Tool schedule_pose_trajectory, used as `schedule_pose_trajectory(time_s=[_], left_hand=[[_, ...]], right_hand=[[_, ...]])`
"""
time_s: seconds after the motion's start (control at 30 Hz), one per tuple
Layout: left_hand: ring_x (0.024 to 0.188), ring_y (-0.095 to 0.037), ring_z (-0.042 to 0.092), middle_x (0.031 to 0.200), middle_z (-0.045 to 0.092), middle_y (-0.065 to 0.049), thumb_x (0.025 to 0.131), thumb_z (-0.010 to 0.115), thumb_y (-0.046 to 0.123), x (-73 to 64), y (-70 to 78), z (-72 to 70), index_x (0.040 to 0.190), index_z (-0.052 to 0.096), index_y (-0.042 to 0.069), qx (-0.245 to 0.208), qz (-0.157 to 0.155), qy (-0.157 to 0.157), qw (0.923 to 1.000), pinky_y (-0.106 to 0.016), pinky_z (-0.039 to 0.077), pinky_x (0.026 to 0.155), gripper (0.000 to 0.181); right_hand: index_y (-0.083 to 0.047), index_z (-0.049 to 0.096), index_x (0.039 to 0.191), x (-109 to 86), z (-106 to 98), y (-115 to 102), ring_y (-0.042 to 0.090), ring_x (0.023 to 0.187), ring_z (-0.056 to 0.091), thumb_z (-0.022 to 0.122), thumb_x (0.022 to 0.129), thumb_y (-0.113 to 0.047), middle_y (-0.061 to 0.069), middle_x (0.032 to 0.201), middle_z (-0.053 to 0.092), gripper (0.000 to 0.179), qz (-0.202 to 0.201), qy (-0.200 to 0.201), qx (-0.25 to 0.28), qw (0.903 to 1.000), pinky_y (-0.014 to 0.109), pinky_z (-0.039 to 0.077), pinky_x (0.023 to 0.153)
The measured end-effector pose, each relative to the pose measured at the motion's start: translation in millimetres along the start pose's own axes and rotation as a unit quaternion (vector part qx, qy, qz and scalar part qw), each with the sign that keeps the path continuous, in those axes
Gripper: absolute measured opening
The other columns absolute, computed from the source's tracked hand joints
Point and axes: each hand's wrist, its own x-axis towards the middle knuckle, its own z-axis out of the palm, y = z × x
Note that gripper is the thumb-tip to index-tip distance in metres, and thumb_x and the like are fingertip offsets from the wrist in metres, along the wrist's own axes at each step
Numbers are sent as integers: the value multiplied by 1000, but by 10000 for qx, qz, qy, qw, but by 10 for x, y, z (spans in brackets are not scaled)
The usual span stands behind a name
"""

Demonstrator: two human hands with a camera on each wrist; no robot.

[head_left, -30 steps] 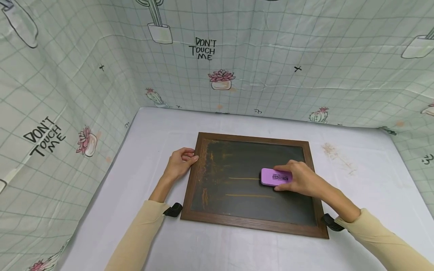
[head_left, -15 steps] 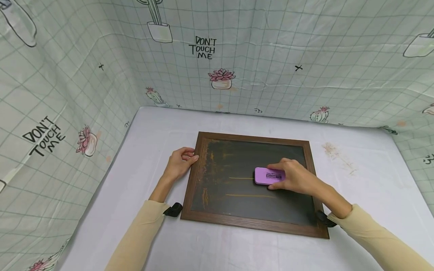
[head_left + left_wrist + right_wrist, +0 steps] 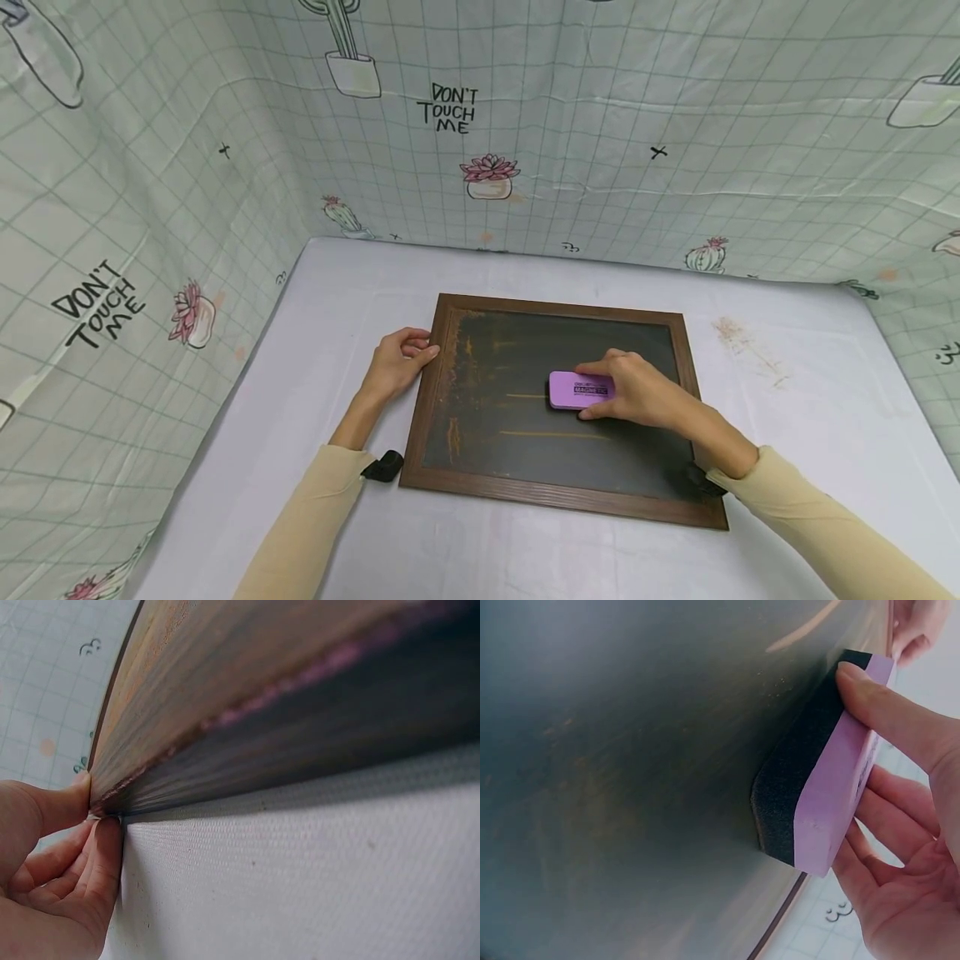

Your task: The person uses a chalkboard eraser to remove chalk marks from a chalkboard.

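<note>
A chalkboard (image 3: 637, 454) in a brown wooden frame lies flat, with two yellow chalk lines near its middle and yellow smudges towards its left side. My right hand (image 3: 637, 390) grips a purple eraser (image 3: 564, 390) by its right end, thumb along the near side and fingers along the far side. In the right wrist view the eraser's black felt (image 3: 791, 772) lies against the board's dark surface. The eraser covers the right end of the upper chalk line. At the board's left edge, my left hand (image 3: 393, 364) pinches the frame (image 3: 112, 787), thumb on top and curled fingers at the side.
A white cloth (image 3: 480, 554) covers the table under the board. Orange-brown dust (image 3: 731, 333) is scattered on it to the board's right. Behind and at the sides hangs a checked curtain (image 3: 570, 108) printed with cacti. Each wrist wears a black camera (image 3: 384, 466).
My right hand has slid the eraser leftward along the upper chalk line, and less of that line shows. The left hand and the chalkboard have stayed in place.
</note>
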Motion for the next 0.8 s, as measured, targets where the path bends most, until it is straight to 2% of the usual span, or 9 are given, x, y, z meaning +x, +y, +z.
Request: schedule_pose_trajectory(time_s=[0.3, 0.8], left_hand=[[87, -26, 61, 103, 67, -18, 97, 72, 11, 0, -12, 7, 125, 65, -8, -20, -36, 2, 10000, -27, 45, 74, 34], [88, -27, 62, 103, 67, -18, 97, 73, 11, -4, 5, 9, 125, 66, -8, 7, -71, 42, 10000, -28, 45, 75, 34]], right_hand=[[8, 70, 124, 95, 49, -48, 13, 77, 53, 94, 76, -26, 8, 93, 66, 63, -143, -71, 51, 9999, 26, 46, 64], [7, 71, 124, 265, 134, -194, 13, 78, 52, 94, 76, -24, 8, 93, 65, 61, -303, -156, -10, 9994, 25, 46, 65]])
